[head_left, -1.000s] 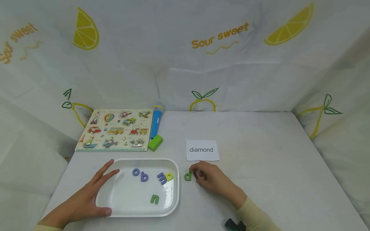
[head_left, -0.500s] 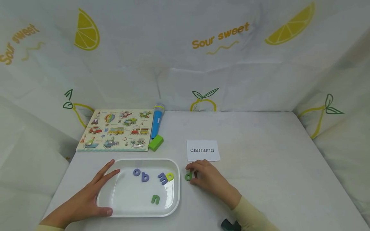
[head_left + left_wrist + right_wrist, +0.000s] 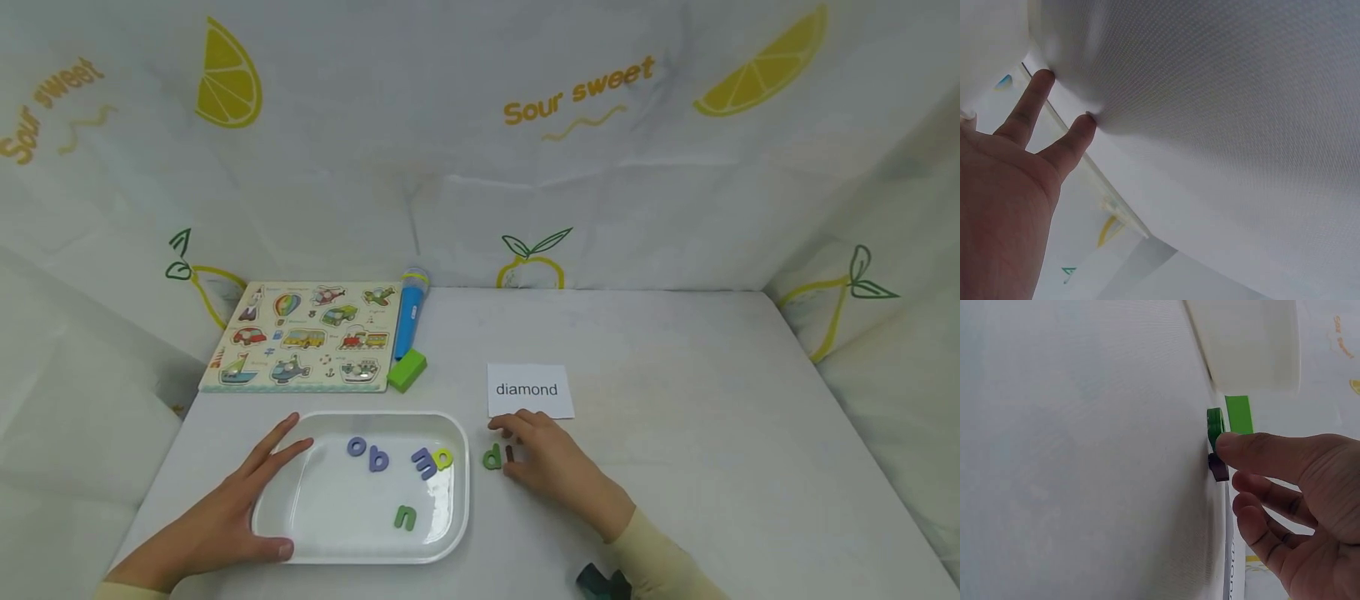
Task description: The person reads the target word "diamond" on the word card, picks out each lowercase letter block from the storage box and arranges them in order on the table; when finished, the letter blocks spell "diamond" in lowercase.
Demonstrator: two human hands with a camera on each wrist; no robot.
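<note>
My left hand [image 3: 213, 517] spreads over the left end of a white tray [image 3: 352, 557], its thumb at the near rim and straight fingers at the far one. Inside the tray lie the letters o [image 3: 356, 447], b [image 3: 378, 458], m [image 3: 423, 464], a yellow letter [image 3: 443, 459] and a green n [image 3: 405, 517]. To the tray's right, a green letter d [image 3: 491, 457] and a dark letter i [image 3: 510, 454] are side by side on the table. Over them is my right hand [image 3: 558, 467], fingers loosely bent and apart, thumb by the i. A card reading "diamond" [image 3: 528, 390] lies just beyond.
At the back left is a picture puzzle board [image 3: 300, 337]. A blue toy microphone [image 3: 408, 317] and a green block [image 3: 407, 370] sit along its right side. White cloth with lemon prints hangs behind the table [image 3: 712, 433].
My right hand moved left over the d and i, then drew back slightly right, with the i now showing beside the d. My left hand stays at the tray.
</note>
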